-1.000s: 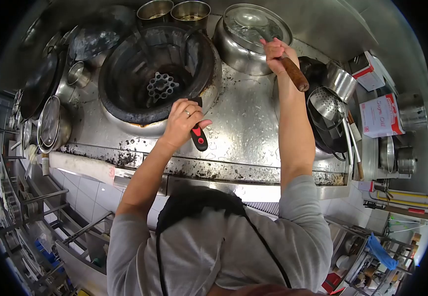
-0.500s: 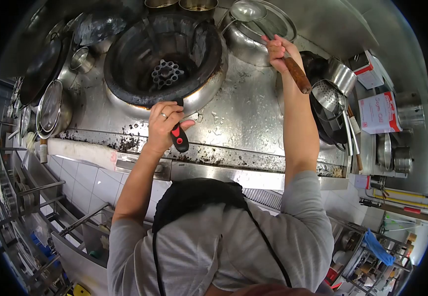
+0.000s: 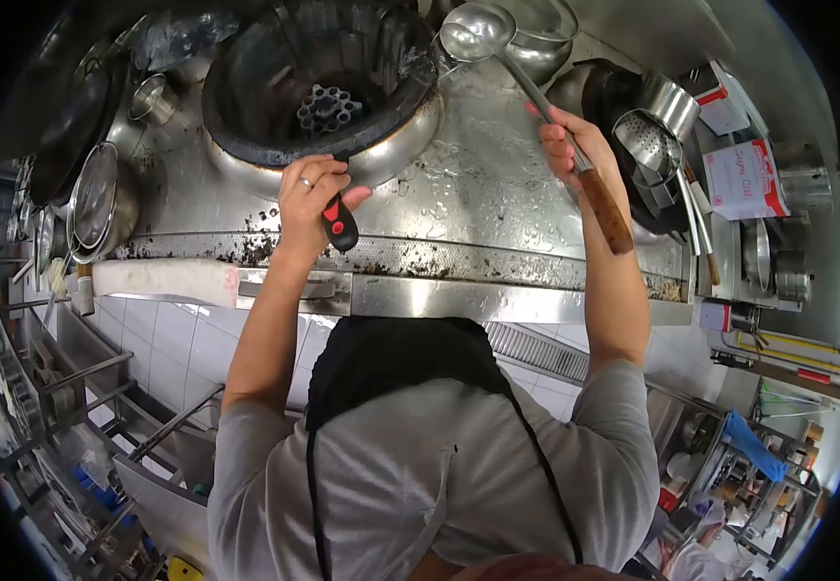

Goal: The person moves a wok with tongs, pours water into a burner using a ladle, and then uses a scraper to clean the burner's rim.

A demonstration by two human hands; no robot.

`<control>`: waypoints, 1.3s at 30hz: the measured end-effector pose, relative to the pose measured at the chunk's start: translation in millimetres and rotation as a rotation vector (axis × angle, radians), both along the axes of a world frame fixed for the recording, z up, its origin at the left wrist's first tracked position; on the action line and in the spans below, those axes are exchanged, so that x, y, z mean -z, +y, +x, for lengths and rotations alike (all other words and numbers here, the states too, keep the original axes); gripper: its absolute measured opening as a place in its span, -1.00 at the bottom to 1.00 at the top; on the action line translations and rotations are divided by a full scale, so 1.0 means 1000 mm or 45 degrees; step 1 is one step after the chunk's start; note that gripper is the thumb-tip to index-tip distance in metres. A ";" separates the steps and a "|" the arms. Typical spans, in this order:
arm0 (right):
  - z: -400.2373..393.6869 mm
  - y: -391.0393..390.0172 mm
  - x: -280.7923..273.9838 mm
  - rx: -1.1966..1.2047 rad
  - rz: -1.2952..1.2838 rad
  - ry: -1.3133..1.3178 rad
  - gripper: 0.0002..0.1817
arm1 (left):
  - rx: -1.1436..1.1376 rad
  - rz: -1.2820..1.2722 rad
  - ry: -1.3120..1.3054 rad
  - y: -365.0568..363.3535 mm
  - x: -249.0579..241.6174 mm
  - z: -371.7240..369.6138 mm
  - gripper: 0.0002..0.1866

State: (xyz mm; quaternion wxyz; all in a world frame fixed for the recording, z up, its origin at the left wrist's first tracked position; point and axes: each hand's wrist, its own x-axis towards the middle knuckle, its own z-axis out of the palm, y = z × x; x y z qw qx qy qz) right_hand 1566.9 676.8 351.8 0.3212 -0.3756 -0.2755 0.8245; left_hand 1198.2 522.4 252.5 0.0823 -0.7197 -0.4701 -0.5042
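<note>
My left hand (image 3: pixel 312 201), with a ring on one finger, is closed around a black and red handle (image 3: pixel 340 227) at the near rim of the blackened wok burner (image 3: pixel 231 140). Whatever the handle joins is hard to make out against the dark rim. My right hand (image 3: pixel 572 145) grips the metal shaft of a ladle (image 3: pixel 478 33), just above its brown wooden end. The ladle's bowl is up at the top of the view, beside a round metal pot (image 3: pixel 544 53). Inside the burner shows a ringed metal grate (image 3: pixel 329 108).
A perforated strainer (image 3: pixel 645 145) and a steel pot (image 3: pixel 670 107) stand at the right on a dark wok. White and red boxes (image 3: pixel 744 181) are farther right. Sieves on a bowl (image 3: pixel 100 208) and a small metal cup (image 3: pixel 154 100) are at the left.
My right hand and the ladle have moved toward me and slightly right. My left hand and its handle now appear higher and a little left. The camera view has also shifted.
</note>
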 end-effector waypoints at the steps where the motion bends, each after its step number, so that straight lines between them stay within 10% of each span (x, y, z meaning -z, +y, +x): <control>1: -0.002 -0.014 -0.001 0.015 0.032 -0.065 -0.66 | -0.007 0.020 -0.003 -0.001 -0.001 -0.002 -0.63; 12: -0.019 -0.113 -0.015 0.083 0.820 -1.244 -0.32 | -0.125 0.031 0.014 -0.026 -0.009 -0.040 -0.69; 23: 0.000 0.130 0.019 0.286 1.206 -1.659 -0.76 | -0.284 -0.024 0.065 -0.042 -0.021 -0.040 -0.71; 26: -0.001 0.194 0.043 0.279 0.962 -1.567 -0.71 | -0.366 -0.062 0.068 -0.048 -0.025 -0.037 -0.72; 31: -0.001 0.204 0.027 0.390 0.018 0.110 -0.81 | -0.455 -0.118 0.117 -0.057 -0.022 -0.044 -0.74; 39: 0.007 0.193 0.037 0.313 -0.189 0.749 -0.44 | -0.413 -0.110 0.115 -0.044 -0.021 -0.042 -0.78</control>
